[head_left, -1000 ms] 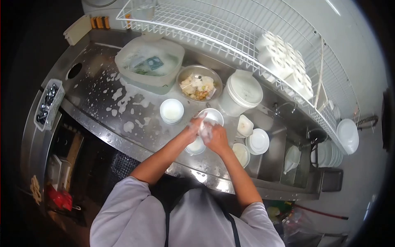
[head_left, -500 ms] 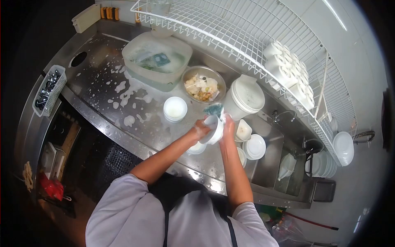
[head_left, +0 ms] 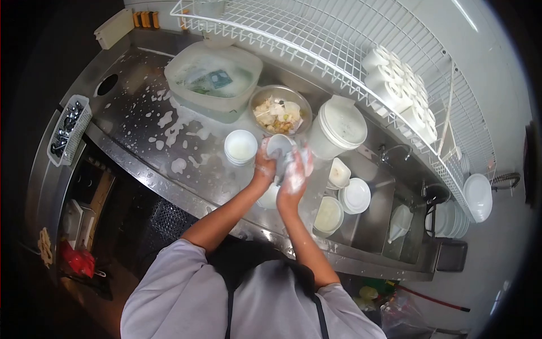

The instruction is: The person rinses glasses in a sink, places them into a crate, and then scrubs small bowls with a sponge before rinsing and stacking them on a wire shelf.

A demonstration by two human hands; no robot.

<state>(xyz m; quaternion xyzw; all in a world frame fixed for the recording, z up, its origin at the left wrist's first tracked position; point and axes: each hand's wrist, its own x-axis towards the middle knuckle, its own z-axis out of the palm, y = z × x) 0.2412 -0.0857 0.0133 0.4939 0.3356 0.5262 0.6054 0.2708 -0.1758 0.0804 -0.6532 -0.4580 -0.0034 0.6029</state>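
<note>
My left hand grips a small white bowl by its left side, above the steel counter. Foam covers my right hand, which is closed against the bowl's right side; a sponge there is mostly hidden and blurred. White bowls in a stack, foamy inside, stand just left of my hands. Below the held bowl, another white dish is partly covered by my wrists. A metal bowl of food scraps sits just beyond.
A tub of soapy water stands at the back left, a lidded white bucket right of the scraps. Round white dishes lie by the sink. A wire rack overhangs the back; a cutlery basket is far left.
The bowl and both hands have moved slightly left and been turned. My right hand has come round against the bowl, and the green sponge that stuck out above it no longer shows clearly.
</note>
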